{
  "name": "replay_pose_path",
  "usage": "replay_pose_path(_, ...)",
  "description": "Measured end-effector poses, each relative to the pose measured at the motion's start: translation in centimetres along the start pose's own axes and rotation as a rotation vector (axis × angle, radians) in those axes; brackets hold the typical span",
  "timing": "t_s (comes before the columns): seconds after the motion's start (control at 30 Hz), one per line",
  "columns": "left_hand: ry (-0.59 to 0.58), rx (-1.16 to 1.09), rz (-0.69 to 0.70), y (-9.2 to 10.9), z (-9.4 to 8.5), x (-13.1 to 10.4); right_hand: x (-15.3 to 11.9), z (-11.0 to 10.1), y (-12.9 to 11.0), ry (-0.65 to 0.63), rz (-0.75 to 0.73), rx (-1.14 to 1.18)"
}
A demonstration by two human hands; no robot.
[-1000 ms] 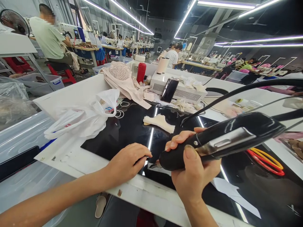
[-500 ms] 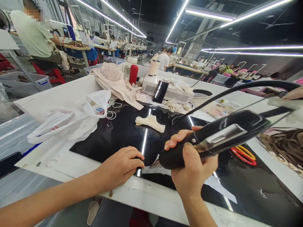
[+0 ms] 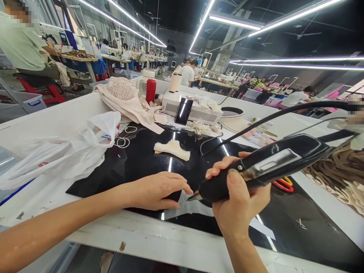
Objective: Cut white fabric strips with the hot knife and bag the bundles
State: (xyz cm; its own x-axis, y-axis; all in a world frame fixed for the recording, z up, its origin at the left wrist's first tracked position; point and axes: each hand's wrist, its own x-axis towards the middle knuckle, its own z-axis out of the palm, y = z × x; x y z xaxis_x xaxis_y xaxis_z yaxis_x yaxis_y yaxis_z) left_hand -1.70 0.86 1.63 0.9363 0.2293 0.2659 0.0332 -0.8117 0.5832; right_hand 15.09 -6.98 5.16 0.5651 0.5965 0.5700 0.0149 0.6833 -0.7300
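My right hand (image 3: 239, 197) is wrapped round a black corded hand tool (image 3: 273, 163) with a metal lever along its side. Its pointed metal tip aims left and down, low over a greyish translucent sheet (image 3: 193, 208) on the glossy black mat (image 3: 142, 163). My left hand (image 3: 159, 189) is open, palm down, thumb and forefinger apart, its fingertips just left of the tip. It holds nothing that I can see. A folded cream cloth piece (image 3: 173, 149) lies on the mat beyond both hands.
White plastic bags (image 3: 71, 155) lie at the left, beige garments (image 3: 125, 94) behind them. A phone (image 3: 184, 111) leans on a vented white box (image 3: 199, 113) near a red bottle (image 3: 151, 91). Brown and beige strips (image 3: 338, 170) lie at the right. The tool's cable (image 3: 284, 110) arches overhead.
My left hand has moved toward the tool tip and its forefinger now reaches out, with the thumb apart. The tool stays in my right hand. The whole view has shifted slightly.
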Motion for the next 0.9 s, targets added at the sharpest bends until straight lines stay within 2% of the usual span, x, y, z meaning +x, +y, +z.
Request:
replay_pose_path(0.23, -0.053, -0.065, -0.074, -0.9, 0.1, -0.8, -0.1, 0.6, 0.6, -0.022, 0.010, -0.006)
replay_pose_path(0.5, -0.153, -0.060, -0.138, -0.8, -0.2, -1.0, -0.3, 0.7, 1.2, -0.034, 0.008, 0.010)
replay_pose_path(0.9, -0.142, -0.065, -0.133, -1.0, 0.0, -1.1, -0.5, 0.9, 1.3, -0.023, 0.010, -0.025)
